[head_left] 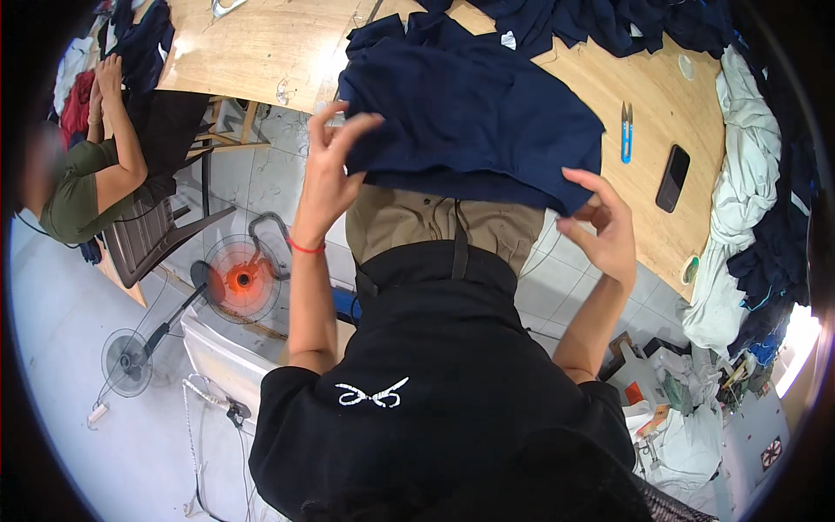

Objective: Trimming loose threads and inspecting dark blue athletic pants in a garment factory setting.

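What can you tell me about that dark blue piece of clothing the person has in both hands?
The navy garment looks like soft knit cloth, plain and dark blue. It lies rumpled and partly folded over the edge of the wooden table, its lower hem hanging off the table toward the person. The left hand pinches its left edge with raised fingers, and the right hand grips its lower right corner. More dark blue cloth is heaped behind it.

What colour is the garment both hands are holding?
Dark navy blue garment, plain, seen best in the head view.
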The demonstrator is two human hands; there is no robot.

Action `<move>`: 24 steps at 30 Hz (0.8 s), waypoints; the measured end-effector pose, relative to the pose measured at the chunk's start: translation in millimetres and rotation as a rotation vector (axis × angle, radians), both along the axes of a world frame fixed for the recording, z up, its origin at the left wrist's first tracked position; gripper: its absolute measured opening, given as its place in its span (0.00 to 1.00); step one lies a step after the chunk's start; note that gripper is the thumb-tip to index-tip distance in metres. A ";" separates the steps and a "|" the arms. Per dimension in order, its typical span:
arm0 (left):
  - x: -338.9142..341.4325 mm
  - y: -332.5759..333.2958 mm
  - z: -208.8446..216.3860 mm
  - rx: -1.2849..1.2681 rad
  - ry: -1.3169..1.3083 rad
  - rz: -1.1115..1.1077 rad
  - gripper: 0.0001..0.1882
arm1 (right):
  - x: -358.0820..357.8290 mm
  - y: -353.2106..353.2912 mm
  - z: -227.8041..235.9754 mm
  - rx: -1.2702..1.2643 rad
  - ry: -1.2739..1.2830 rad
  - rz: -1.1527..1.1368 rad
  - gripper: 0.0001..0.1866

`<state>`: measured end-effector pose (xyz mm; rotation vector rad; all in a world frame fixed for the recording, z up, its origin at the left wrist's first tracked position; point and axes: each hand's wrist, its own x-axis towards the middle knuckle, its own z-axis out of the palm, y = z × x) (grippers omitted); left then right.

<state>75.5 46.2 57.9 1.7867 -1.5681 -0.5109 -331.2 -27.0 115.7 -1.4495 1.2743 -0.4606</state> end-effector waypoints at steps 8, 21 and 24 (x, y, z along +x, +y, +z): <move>52.3 -41.9 -19.7 0.304 0.298 0.052 0.31 | -16.2 -69.0 -40.9 -0.147 -0.015 -0.382 0.16; 33.9 -86.4 -83.4 0.248 -0.098 0.356 0.32 | 19.7 -84.5 -123.0 -0.073 -0.031 -0.632 0.17; 40.2 -78.1 -89.2 0.151 0.055 0.345 0.23 | 24.0 -84.2 -117.9 -0.078 -0.006 -0.625 0.16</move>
